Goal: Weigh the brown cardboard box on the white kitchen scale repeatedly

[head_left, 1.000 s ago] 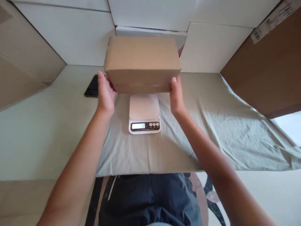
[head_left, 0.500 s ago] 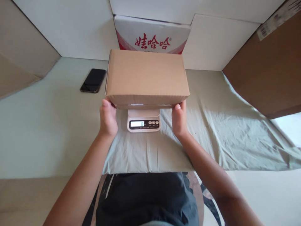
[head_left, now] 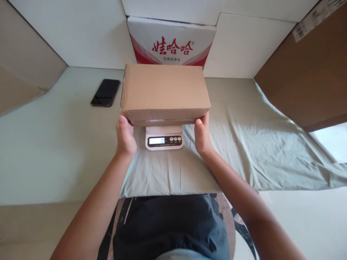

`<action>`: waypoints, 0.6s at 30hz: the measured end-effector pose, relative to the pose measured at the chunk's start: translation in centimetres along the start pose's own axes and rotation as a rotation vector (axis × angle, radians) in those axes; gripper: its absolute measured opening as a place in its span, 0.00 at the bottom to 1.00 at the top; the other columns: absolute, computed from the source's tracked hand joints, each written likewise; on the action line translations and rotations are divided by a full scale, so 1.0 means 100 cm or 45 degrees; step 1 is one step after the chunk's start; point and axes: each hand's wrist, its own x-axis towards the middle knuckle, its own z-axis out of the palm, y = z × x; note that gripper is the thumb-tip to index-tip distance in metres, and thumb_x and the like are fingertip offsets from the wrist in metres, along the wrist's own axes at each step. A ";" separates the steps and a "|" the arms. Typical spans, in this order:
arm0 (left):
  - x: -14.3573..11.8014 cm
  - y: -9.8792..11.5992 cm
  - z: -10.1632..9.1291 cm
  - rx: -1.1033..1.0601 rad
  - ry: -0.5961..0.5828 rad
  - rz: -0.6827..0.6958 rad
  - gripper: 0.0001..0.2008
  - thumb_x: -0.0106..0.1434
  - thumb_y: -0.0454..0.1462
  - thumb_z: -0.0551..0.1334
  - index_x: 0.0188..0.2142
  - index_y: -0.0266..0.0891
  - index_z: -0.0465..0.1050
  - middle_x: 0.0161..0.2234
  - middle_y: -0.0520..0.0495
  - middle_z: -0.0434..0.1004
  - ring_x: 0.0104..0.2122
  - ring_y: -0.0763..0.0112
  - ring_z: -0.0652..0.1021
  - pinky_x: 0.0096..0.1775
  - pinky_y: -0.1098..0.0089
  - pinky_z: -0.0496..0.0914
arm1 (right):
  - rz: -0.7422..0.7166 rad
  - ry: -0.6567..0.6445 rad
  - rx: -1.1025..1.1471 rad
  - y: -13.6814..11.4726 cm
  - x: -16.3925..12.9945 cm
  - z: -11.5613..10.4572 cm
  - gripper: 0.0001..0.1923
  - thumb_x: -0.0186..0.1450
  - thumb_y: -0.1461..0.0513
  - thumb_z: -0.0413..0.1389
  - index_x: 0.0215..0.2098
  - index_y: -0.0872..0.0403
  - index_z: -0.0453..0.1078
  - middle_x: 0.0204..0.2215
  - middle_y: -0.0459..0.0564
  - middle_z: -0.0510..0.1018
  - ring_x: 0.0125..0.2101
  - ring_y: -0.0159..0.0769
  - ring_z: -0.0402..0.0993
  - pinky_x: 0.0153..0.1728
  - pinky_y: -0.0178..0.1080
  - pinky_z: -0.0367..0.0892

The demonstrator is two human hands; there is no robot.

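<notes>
From the head camera, the left hand (head_left: 125,136) and right hand (head_left: 202,135) grip the cardboard box (head_left: 165,92) by its near bottom corners, fingers tucked beneath. Between them, the scale (head_left: 164,137) reads zero, so the box seems not yet resting on it.

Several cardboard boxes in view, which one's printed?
The white box at the back, with red characters; the box held over the scale and the big brown one are plain.

Head camera, looking down, close above
</notes>
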 end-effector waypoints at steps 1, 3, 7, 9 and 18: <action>0.001 -0.001 -0.001 0.007 -0.001 -0.003 0.38 0.72 0.73 0.59 0.59 0.51 0.88 0.61 0.39 0.88 0.76 0.41 0.75 0.75 0.46 0.74 | -0.007 -0.002 -0.009 -0.001 0.000 0.000 0.48 0.71 0.29 0.53 0.80 0.38 0.56 0.80 0.53 0.69 0.84 0.54 0.57 0.88 0.60 0.51; 0.002 -0.002 -0.002 0.019 -0.011 -0.012 0.39 0.72 0.74 0.58 0.58 0.51 0.88 0.60 0.39 0.89 0.75 0.42 0.76 0.74 0.46 0.74 | -0.005 -0.010 -0.036 -0.001 -0.001 0.000 0.47 0.72 0.30 0.53 0.81 0.38 0.54 0.82 0.52 0.66 0.86 0.52 0.51 0.88 0.61 0.49; 0.002 -0.002 -0.002 0.003 -0.041 -0.019 0.38 0.72 0.73 0.58 0.60 0.52 0.88 0.60 0.40 0.88 0.76 0.43 0.75 0.74 0.47 0.74 | -0.012 -0.039 -0.098 -0.001 -0.001 -0.002 0.49 0.72 0.28 0.49 0.83 0.37 0.49 0.84 0.52 0.63 0.87 0.53 0.49 0.88 0.62 0.49; 0.002 -0.001 -0.002 -0.014 -0.042 -0.022 0.38 0.72 0.73 0.59 0.59 0.52 0.88 0.61 0.39 0.88 0.76 0.43 0.75 0.74 0.48 0.74 | -0.022 -0.047 -0.103 -0.002 -0.001 -0.002 0.49 0.72 0.27 0.49 0.82 0.37 0.50 0.84 0.51 0.63 0.87 0.53 0.49 0.88 0.62 0.49; 0.001 -0.002 -0.003 0.012 -0.018 -0.020 0.38 0.72 0.74 0.58 0.57 0.53 0.88 0.61 0.41 0.88 0.77 0.46 0.74 0.75 0.49 0.73 | 0.014 -0.067 -0.111 -0.008 0.001 -0.001 0.49 0.71 0.26 0.50 0.80 0.38 0.54 0.79 0.54 0.70 0.84 0.54 0.57 0.88 0.60 0.51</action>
